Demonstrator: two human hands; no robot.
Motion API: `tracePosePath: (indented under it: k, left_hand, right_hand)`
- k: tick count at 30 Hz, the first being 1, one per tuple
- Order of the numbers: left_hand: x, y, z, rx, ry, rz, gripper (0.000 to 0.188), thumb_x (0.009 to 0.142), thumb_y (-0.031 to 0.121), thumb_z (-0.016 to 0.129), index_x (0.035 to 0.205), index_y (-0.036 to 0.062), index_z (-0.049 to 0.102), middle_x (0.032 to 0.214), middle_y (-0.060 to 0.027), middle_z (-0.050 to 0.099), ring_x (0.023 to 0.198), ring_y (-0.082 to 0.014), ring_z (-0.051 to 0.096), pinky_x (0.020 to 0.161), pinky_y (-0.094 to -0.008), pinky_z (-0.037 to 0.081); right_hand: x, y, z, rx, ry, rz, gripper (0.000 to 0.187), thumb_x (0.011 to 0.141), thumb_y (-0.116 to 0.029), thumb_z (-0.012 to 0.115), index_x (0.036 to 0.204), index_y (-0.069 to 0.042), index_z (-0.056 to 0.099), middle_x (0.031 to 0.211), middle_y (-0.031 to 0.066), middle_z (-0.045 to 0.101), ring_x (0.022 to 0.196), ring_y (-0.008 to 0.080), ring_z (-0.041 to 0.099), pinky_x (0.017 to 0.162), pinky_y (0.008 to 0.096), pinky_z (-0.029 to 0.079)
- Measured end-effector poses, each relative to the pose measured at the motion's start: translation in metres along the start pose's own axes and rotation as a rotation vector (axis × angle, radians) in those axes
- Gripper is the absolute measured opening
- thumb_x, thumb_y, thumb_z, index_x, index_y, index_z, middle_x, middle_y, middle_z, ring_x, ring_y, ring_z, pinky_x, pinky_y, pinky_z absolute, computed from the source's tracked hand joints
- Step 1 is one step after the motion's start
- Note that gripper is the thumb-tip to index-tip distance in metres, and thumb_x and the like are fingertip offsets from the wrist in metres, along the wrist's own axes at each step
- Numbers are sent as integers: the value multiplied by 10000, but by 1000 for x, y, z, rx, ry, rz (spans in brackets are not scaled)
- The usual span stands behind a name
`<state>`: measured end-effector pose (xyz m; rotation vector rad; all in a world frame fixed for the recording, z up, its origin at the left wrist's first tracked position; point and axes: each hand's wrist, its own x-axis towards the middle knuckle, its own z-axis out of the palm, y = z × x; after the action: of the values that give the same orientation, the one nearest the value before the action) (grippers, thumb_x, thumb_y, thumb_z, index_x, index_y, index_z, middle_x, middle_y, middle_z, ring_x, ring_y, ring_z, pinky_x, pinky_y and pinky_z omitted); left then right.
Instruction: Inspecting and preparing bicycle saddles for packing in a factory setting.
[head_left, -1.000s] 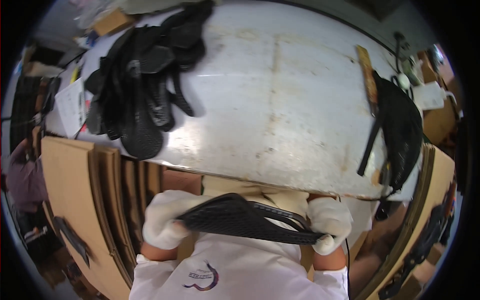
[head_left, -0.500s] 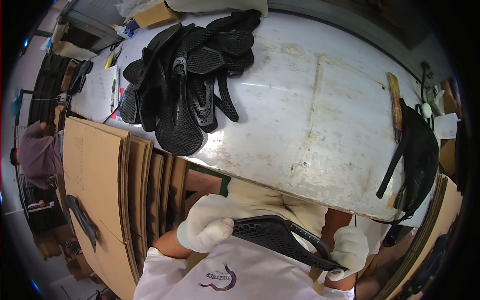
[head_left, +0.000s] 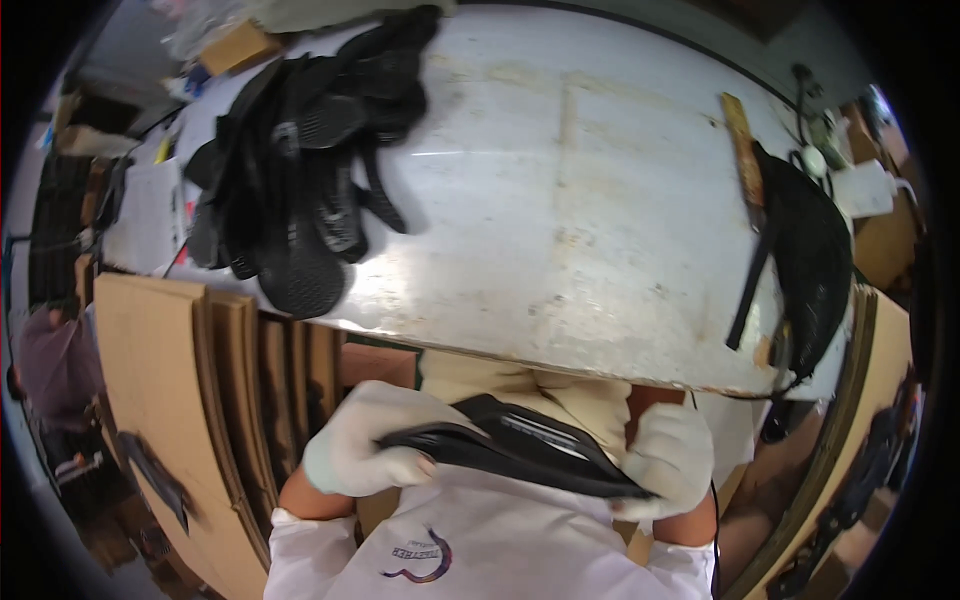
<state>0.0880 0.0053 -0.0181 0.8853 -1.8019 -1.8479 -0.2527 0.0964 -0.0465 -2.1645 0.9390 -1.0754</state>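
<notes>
Black piece (head_left: 510,462): at 6 o'clock in view, held in front of a white shirt (head_left: 500,530).
Left hand (head_left: 365,440): grip clamped on its 9 o'clock end (white-gloved, like the right).
Right hand (head_left: 672,460): grip curled around its 4 o'clock end.
Bench (head_left: 500,250): at 12 o'clock, a heap of black parts (head_left: 310,140) toward 11.
Wooden-handled tool (head_left: 742,145): at 1 o'clock, beside a black bag (head_left: 812,260).

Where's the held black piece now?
Head view, lower middle: the black piece is held between left hand and right hand, in front of the white shirt, near the table.
</notes>
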Motion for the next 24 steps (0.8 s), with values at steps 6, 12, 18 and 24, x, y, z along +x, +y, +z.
tracePosePath:
  k: [6, 12, 18, 24]
  left_hand:
    - [0, 12, 17, 270, 200, 128, 710, 980, 613, 582, 937, -67, 781, 865, -195, 770, 762, -346, 771, 702, -378, 611]
    - [8, 6, 20, 356, 152, 255, 658, 969, 585, 619, 854, -46, 768, 784, -159, 752, 729, -327, 771, 676, -366, 608]
    - [5, 18, 30, 414, 254, 173, 624, 966, 570, 639, 848, -30, 765, 786, -147, 749, 718, -332, 763, 655, -379, 599]
    - [6, 15, 37, 465, 216, 155, 593, 958, 546, 667, 895, -34, 767, 819, -163, 752, 750, -346, 763, 665, -396, 600]
  right_hand:
    - [17, -14, 15, -150, -101, 255, 449, 885, -429, 775, 1061, -34, 656, 863, 109, 669, 665, 278, 635, 584, 369, 506]
    - [6, -12, 17, -136, -243, 322, 425, 942, -452, 709, 999, -41, 616, 775, 116, 619, 586, 306, 604, 537, 412, 484]
    - [8, -5, 24, -153, -133, 291, 535, 929, -553, 685, 1038, -31, 646, 659, 76, 580, 525, 295, 582, 492, 411, 450]
    - [15, -14, 33, -322, -246, 415, 581, 942, -654, 597, 918, -74, 587, 683, 76, 580, 511, 252, 596, 467, 406, 452]
